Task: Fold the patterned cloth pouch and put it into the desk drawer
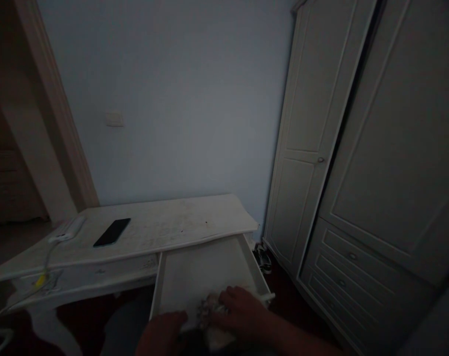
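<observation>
A pulled-out drawer (205, 272) of the white desk lies in front of me, its pale bottom showing. My right hand (243, 314) is over the drawer's front part, fingers bent down around a small lumpy silvery-and-pale object (209, 312) whose kind I cannot make out. Part of that object sticks out to the left of the fingers. My left hand (163, 331) is at the drawer's front left corner, one finger pointing to the right; darkness and the frame's lower edge hide the rest of its fingers. What it touches is unclear.
On the worn white desktop (180, 217) lie a dark phone (112, 232) and a white power strip (67, 230) with a cable. Dark-and-white shoes (262, 258) stand on the floor beside the desk. A tall wardrobe (306, 138) is at the right; a light switch (114, 118) is on the wall.
</observation>
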`<state>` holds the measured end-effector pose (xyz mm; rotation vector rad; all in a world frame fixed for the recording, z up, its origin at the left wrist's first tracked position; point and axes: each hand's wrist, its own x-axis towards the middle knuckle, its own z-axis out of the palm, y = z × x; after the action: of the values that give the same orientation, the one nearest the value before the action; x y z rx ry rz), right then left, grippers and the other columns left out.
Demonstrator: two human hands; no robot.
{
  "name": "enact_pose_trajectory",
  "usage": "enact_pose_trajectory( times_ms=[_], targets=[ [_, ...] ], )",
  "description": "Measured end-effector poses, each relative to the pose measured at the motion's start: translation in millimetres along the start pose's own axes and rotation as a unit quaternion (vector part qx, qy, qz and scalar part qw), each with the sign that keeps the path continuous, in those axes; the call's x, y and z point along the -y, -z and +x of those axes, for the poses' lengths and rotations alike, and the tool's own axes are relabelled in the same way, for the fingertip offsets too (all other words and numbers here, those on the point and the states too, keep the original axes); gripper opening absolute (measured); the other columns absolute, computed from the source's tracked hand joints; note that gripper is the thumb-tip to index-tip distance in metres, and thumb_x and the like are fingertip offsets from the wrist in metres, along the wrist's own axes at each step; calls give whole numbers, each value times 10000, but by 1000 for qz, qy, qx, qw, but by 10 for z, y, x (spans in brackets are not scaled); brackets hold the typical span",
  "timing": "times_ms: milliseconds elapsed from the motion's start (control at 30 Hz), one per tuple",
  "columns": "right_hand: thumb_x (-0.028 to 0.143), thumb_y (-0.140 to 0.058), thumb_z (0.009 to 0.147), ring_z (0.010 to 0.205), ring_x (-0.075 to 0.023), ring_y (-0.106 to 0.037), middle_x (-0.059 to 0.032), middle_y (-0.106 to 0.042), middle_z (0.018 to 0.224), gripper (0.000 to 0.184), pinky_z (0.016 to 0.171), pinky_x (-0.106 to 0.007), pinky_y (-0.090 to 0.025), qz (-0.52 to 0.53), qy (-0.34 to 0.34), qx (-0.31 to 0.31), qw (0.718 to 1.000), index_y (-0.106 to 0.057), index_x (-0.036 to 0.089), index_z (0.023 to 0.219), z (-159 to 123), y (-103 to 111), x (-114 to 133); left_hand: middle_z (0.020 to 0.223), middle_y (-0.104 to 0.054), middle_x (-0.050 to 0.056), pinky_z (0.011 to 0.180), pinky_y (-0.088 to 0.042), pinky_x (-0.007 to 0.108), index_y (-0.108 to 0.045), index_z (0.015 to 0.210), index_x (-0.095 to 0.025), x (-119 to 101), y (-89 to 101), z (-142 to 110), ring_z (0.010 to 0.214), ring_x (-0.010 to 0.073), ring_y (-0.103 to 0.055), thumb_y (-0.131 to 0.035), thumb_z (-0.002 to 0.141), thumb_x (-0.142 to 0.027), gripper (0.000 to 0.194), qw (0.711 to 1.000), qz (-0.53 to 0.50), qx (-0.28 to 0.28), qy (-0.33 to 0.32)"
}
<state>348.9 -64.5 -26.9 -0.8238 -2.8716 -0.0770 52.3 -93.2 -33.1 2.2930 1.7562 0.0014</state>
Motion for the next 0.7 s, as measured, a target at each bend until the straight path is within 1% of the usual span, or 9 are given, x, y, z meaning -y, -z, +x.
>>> enact_pose_trajectory(
  times_ms=[67,133,233,300,400,467,533,600,700],
  targets=[
    [402,-805,824,1249,-384,-578,-139,-612,1398,778,1018,-497,-500,3,-101,25,995,-493,417,1536,-414,122,-182,1329,-771,83,1080,-497,448,-736,1324,-307,17,-48,14,1253,319,-697,-588,954,-397,409,1000,23,11,3],
    [373,-808,805,1293,-381,-565,-141,-577,1452,800,1062,-497,-479,27,-210,28,977,-504,398,1545,-737,260,-341,1346,-764,75,1093,-492,456,-733,1335,-320,42,-88,30,1268,320,-690,-566,977,-424,409,1000,19,17,-3],
    [297,-743,833,1277,-352,-586,-144,-554,1466,741,1058,-467,-486,55,-298,3,953,-531,372,1539,-916,399,-521,1384,-746,60,1124,-481,448,-718,1369,-333,82,-110,37,1299,314,-676,-564,985,-430,425,1000,2,18,-9],
    [260,-708,845,1280,-342,-583,-145,-556,1454,712,1055,-457,-487,60,-302,-10,951,-545,352,1531,-830,428,-632,1426,-721,42,1152,-462,429,-700,1398,-351,95,-100,33,1336,301,-654,-584,977,-439,446,1000,-12,16,-15],
    [230,-688,843,1288,-324,-567,-140,-573,1419,672,1058,-445,-473,67,-288,-35,955,-576,313,1500,-508,423,-860,1431,-718,29,1157,-458,420,-697,1402,-360,85,-64,24,1341,286,-651,-590,971,-419,448,999,-21,19,-20],
    [202,-697,799,1254,-313,-579,-140,-605,1374,640,1060,-441,-463,107,-297,-101,944,-635,259,1434,-256,415,-1067,1429,-719,35,1154,-461,425,-698,1403,-348,74,-46,21,1332,282,-657,-576,978,-397,445,999,-16,25,-21],
    [192,-708,750,1204,-304,-604,-134,-659,1295,574,1062,-440,-460,186,-314,-207,908,-702,195,1324,-44,405,-1290,1444,-709,40,1162,-453,430,-691,1414,-341,76,-47,22,1343,280,-649,-563,987,-391,448,999,-8,27,-21],
    [215,-689,764,1184,-298,-624,-131,-700,1234,495,1065,-431,-462,250,-329,-298,861,-727,149,1253,80,382,-1478,1460,-697,39,1172,-447,433,-680,1428,-340,93,-67,26,1359,283,-637,-556,993,-399,456,999,-1,24,-23],
    [285,-631,878,1108,-292,-675,-130,-741,1159,386,996,-415,-517,277,-365,-355,815,-729,115,1210,64,304,-1610,1463,-695,40,1169,-453,426,-678,1432,-326,114,-106,33,1361,285,-636,-554,992,-406,464,999,3,23,-28]
  ],
)
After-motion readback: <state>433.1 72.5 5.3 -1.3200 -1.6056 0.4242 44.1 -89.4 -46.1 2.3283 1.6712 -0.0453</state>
